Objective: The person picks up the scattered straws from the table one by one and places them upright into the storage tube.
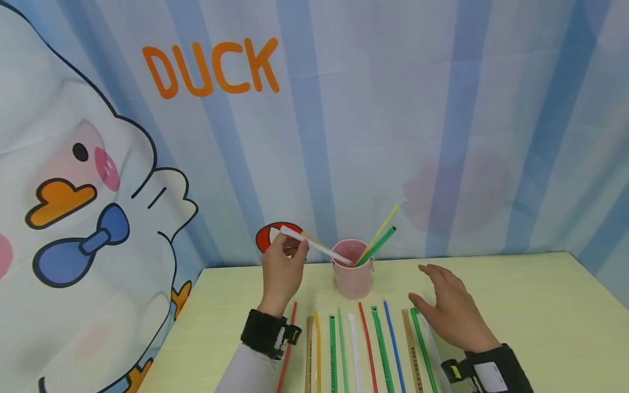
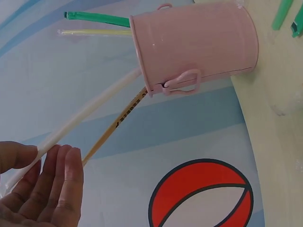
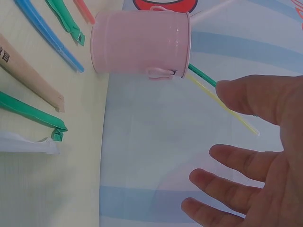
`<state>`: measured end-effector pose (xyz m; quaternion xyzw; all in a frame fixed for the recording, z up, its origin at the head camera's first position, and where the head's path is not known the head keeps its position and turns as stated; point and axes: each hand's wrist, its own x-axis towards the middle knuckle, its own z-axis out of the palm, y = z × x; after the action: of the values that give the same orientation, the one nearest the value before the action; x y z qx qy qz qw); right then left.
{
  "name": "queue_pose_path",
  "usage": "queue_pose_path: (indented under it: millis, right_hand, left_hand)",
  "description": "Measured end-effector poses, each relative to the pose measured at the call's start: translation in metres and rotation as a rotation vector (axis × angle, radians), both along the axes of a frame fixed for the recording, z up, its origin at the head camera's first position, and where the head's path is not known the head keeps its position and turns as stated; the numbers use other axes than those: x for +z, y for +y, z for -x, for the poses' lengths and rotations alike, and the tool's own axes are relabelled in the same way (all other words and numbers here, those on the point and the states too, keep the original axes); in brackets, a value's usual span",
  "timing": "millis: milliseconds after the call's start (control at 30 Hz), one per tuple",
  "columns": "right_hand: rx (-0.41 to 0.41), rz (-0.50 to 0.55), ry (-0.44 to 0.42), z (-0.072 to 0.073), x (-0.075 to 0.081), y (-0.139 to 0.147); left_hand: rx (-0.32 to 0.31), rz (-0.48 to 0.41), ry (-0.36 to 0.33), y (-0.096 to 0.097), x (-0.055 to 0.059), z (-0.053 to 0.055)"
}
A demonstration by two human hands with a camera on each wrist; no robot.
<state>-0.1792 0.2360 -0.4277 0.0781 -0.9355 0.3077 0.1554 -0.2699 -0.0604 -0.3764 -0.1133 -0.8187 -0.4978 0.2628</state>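
Observation:
A pink bucket (image 1: 352,281) stands near the table's back edge. My left hand (image 1: 284,267) pinches a white straw (image 2: 90,108) between thumb and fingers; its lower end is inside the bucket. A brown paper-wrapped straw (image 2: 116,125) leans out of the bucket on that same side, beside the left fingers. From the opposite side rise a yellow straw (image 1: 385,226) and a green straw (image 1: 380,245). To the right of the bucket, my right hand (image 1: 452,311) hovers above the table with fingers spread and nothing held. Its thumb overlaps the green straw in the right wrist view.
Several straws lie in a row before the bucket, among them a red straw (image 1: 367,346), a blue straw (image 1: 394,346) and a brown-wrapped straw (image 1: 413,349). The pale yellow table (image 1: 555,322) ends at a striped cloth backdrop (image 1: 373,109) with a duck picture.

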Motion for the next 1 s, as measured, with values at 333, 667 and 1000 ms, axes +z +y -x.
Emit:
queue_pose_path:
  millis: [333,667,1000]
  right_hand:
    - [0.019,0.01,0.01,0.001,0.0,0.0]
    - [0.019,0.007,0.028,0.002,0.0,-0.001]
    - [0.019,0.013,0.022,0.001,-0.003,0.0]
  left_hand:
    - [0.025,0.09,-0.069,0.01,-0.021,0.013]
    - [0.003,0.179,-0.121,0.019,-0.038,0.019]
    - [0.012,0.282,-0.165,0.016,-0.044,0.011]
